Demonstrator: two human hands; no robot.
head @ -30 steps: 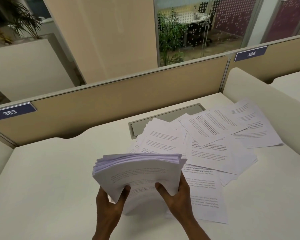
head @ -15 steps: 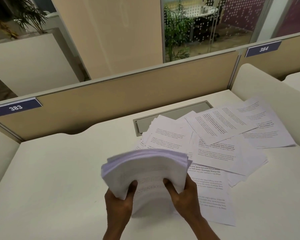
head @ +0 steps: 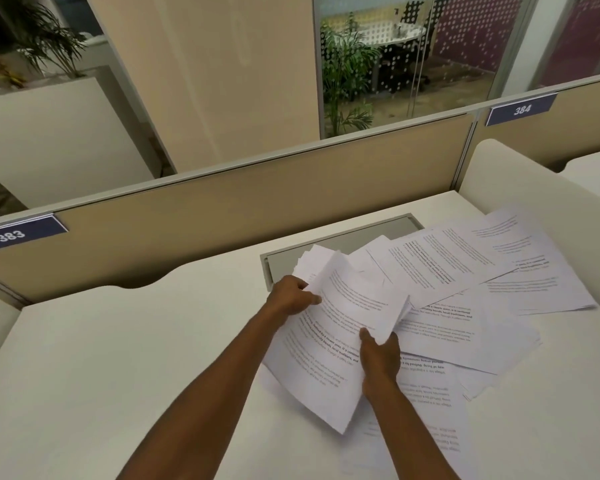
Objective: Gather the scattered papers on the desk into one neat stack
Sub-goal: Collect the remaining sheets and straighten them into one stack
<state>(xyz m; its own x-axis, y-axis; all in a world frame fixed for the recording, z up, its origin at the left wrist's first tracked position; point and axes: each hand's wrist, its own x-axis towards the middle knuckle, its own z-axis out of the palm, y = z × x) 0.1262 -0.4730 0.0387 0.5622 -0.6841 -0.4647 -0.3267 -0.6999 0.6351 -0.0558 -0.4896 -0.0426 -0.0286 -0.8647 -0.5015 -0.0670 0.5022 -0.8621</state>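
Observation:
A thick bundle of printed white papers (head: 329, 344) lies tilted over the middle of the white desk (head: 118, 358), its far edge lifted. My left hand (head: 290, 296) grips the bundle's far left edge. My right hand (head: 378, 355) grips its right edge, thumb on top. Several loose printed sheets (head: 465, 296) lie fanned and overlapping to the right, reaching the desk's right side. More sheets (head: 426, 403) lie under and beside my right forearm.
A grey cable hatch (head: 343, 244) is set into the desk behind the papers. A beige partition (head: 222, 209) with labels 383 and 384 closes the back. A cream side divider (head: 534, 188) stands at the right.
The stack was held upright on its edge near me. Now both hands have reached forward and laid it down tilted over the loose sheets by the hatch.

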